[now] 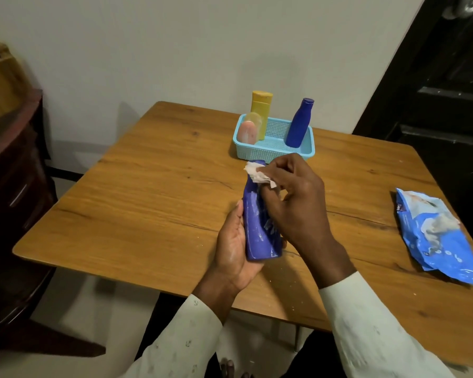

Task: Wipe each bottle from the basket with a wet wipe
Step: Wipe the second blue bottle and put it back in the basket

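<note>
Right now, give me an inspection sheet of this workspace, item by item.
Surface: wooden table, small pale crumbs near its front edge.
Job's things: dark blue plastic bottle in hand, crumpled white wet wipe at its top; light blue perforated plastic basket holds a yellow bottle, a pink clear-capped bottle and a blue bottle.
Clutter: blue wet-wipe pack lying at the right edge.
Grippers: left hand grips the held bottle's base; right hand pinches the wipe.
Cables: nothing seen.
Surroundings: pale wall, dark wooden cabinet left, black door right.
</note>
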